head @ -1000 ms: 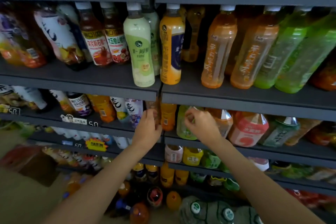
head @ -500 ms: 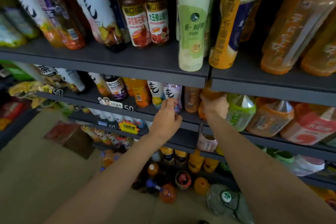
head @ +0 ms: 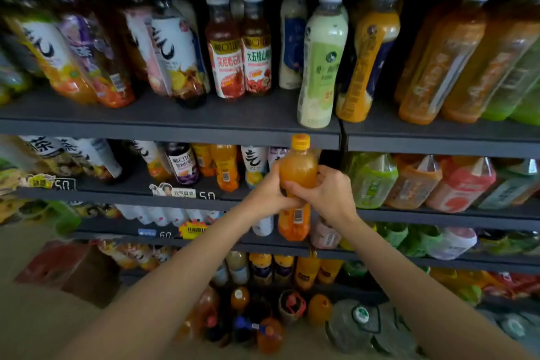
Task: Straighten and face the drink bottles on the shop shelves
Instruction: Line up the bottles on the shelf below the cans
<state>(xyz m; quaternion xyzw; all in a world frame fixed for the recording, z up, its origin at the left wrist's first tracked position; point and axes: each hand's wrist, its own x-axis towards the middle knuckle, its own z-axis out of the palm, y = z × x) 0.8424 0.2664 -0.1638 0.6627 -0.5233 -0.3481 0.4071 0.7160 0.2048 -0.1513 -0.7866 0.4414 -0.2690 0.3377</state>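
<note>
I hold the orange bottle (head: 298, 172) clear of the shelf, left hand (head: 270, 191) and right hand (head: 328, 193) both curled round its mid-body; above the grip sits the yellow cap (head: 301, 141), below it the label with barcode. I judge it full of orange drink, fairly heavy, rigid and smooth; I take hold at the waist, not the cap.
</note>
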